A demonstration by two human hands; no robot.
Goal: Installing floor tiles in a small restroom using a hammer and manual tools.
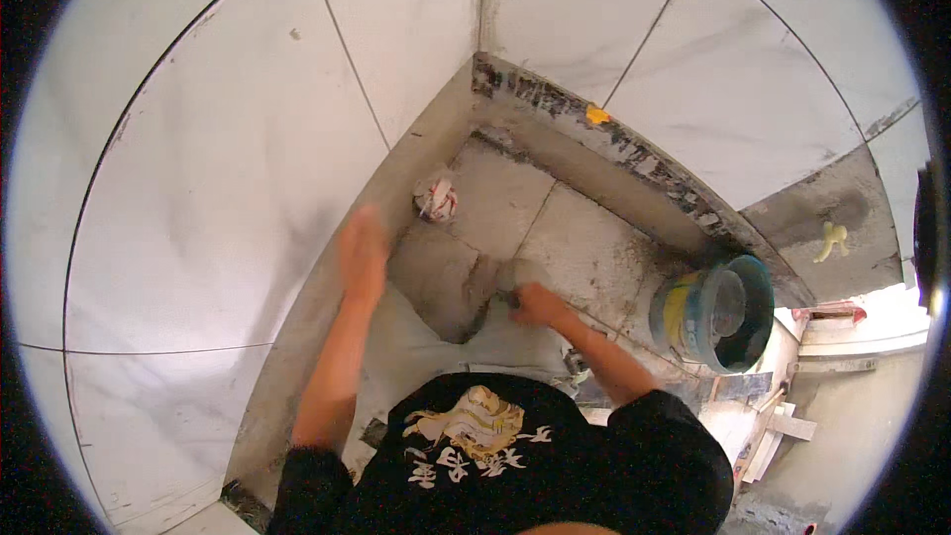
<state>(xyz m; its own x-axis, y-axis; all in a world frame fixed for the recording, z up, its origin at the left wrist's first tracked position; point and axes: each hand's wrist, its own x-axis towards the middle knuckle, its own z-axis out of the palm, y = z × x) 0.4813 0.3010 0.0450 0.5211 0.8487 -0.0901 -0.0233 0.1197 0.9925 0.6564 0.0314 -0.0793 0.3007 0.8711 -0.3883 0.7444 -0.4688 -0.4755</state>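
Note:
My right hand (540, 305) is closed round the dark handle of a tool that looks like a trowel (525, 272), its greyish blade hard to make out. Beside it, in front of my body, lies a heap of wet grey mortar (436, 282). My left hand (364, 250) is raised to the left of the heap, near the grey strip at the foot of the left wall. It is blurred, but its fingers look stretched out with nothing in them. A crumpled white and red wrapper (437, 199) lies beyond the mortar, against the left side.
A blue-green bucket (693, 317) with a yellow patch stands on my right. White marbled tiles (218, 159) cover the walls above a rough grey ledge (634, 154). An orange scrap (596, 115) sits on that ledge. A pale yellow-green fitting (831, 241) sticks out at the right.

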